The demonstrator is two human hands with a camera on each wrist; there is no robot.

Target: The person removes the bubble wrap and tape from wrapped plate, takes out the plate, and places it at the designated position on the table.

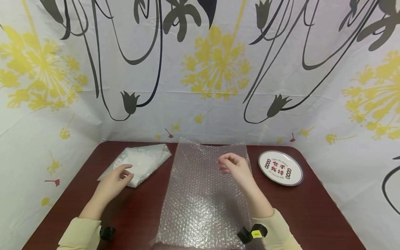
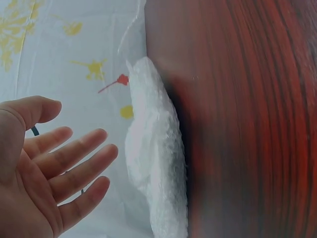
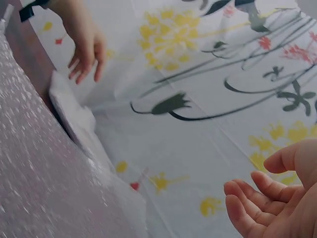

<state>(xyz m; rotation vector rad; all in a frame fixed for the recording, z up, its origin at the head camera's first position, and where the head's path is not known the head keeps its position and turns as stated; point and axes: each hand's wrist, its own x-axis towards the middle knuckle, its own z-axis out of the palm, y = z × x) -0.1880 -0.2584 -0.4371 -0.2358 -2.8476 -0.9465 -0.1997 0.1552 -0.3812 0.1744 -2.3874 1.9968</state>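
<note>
A bundle wrapped in bubble wrap lies at the back left of the table, its contents blurred by the wrap. My left hand hovers by its near side with fingers loosely bent; the left wrist view shows a gap between those fingers and the bundle. A long sheet of bubble wrap is spread flat down the middle. Over its right half hangs my right hand, holding nothing, with relaxed, slightly curled fingers. To the right lies a round white plate with red characters and a dark rim.
The dark red-brown wooden table ends at a white cloth printed with yellow and grey flowers, which hangs behind it and on both sides. The sheet's far edge rises slightly against the cloth.
</note>
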